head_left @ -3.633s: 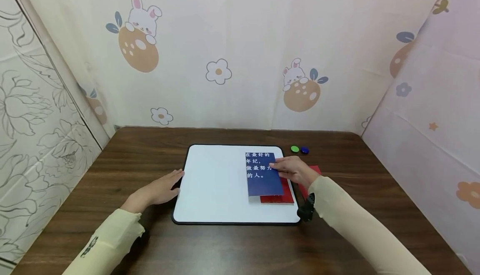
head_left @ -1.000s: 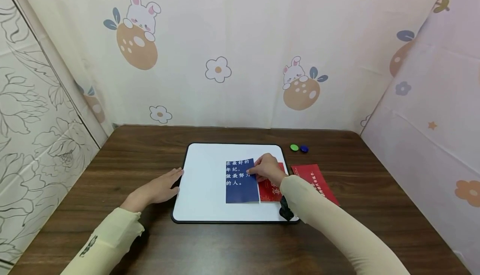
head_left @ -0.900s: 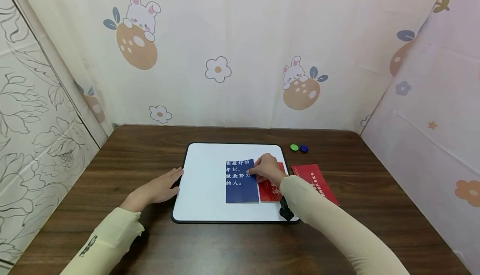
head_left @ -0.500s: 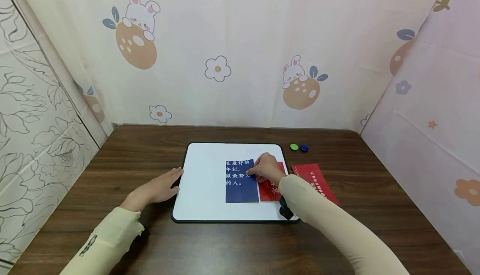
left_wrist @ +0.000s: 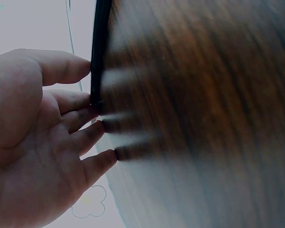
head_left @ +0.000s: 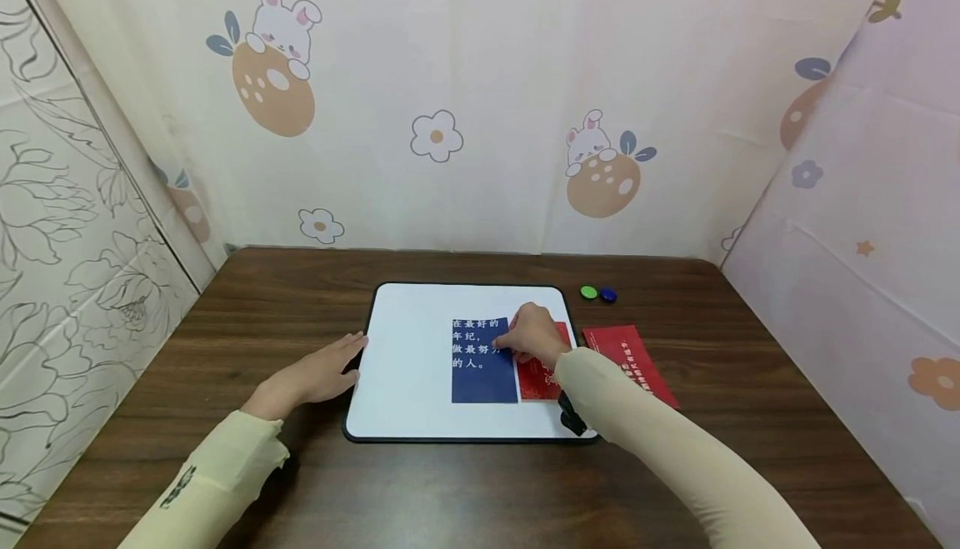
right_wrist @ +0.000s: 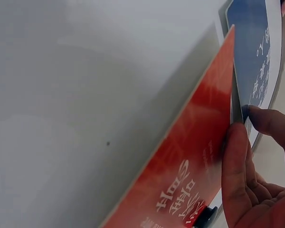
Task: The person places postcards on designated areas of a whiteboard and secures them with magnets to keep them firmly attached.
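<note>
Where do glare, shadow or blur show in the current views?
Head: soft glare on the wooden tabletop at the near side, blue card lettering sharp; left wrist: wood grain blurred, pale streaks beside the left hand; right wrist: shadow along the red card edge, faint pale patches on the whiteboard.

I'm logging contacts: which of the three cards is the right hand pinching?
The blue card, pinched at its right edge by the right hand. Unlike it, the middle card and the rightmost card are red.

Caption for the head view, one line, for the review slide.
Left hand touching the whiteboard, right hand pinching a blue card.
</note>
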`<state>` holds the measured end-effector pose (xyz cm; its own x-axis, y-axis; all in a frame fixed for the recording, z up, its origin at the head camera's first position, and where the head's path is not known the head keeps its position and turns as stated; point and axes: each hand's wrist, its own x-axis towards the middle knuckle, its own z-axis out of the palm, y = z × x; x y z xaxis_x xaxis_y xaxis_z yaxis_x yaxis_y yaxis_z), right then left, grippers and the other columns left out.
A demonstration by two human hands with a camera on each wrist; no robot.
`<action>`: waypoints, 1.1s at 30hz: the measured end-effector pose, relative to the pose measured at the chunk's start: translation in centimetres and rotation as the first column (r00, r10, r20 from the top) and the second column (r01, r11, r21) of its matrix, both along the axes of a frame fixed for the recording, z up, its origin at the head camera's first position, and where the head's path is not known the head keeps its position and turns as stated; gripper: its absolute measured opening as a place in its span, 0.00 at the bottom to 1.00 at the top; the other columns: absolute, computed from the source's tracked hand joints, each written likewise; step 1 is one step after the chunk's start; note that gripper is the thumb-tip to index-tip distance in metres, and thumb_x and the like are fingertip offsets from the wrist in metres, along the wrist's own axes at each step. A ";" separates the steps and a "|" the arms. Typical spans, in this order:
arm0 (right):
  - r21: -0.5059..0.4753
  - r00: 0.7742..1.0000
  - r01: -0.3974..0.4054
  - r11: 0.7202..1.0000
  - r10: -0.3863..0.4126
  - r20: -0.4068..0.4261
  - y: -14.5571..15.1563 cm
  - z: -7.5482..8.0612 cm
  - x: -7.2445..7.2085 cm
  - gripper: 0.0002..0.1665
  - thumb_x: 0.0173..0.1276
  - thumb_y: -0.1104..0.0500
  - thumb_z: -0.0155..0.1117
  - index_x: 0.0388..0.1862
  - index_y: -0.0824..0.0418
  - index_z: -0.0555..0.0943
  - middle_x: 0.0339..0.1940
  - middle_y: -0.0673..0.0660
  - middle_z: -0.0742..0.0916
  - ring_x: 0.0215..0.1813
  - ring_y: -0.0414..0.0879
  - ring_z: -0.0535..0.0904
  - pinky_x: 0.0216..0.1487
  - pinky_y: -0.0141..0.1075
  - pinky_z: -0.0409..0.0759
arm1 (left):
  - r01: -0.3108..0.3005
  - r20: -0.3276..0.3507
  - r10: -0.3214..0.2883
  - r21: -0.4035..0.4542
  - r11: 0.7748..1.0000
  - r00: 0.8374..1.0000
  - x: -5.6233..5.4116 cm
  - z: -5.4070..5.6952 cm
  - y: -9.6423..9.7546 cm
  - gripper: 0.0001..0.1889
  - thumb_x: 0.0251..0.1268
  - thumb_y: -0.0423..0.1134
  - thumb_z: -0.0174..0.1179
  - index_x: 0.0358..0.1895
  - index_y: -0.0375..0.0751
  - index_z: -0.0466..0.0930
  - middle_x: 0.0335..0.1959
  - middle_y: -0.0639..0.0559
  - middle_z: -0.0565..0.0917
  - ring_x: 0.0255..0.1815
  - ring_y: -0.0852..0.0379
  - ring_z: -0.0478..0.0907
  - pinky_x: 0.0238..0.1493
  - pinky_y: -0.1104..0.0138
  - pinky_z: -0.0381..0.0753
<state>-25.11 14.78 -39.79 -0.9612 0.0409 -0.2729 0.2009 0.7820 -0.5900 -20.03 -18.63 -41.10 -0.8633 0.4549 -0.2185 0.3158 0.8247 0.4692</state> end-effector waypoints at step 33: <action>-0.140 0.998 0.047 0.989 -0.054 -0.045 1.6 1.0 -0.5 0.16 0.53 0.58 0.76 0.35 0.65 0.80 0.26 0.59 0.84 0.25 0.48 0.84 0.28 0.34 0.82 | 0.005 0.007 -0.005 0.007 1.000 1.000 0.4 0.4 0.1 0.30 0.71 0.35 0.49 0.72 0.27 0.53 0.73 0.32 0.53 0.73 0.36 0.48 0.68 0.44 0.52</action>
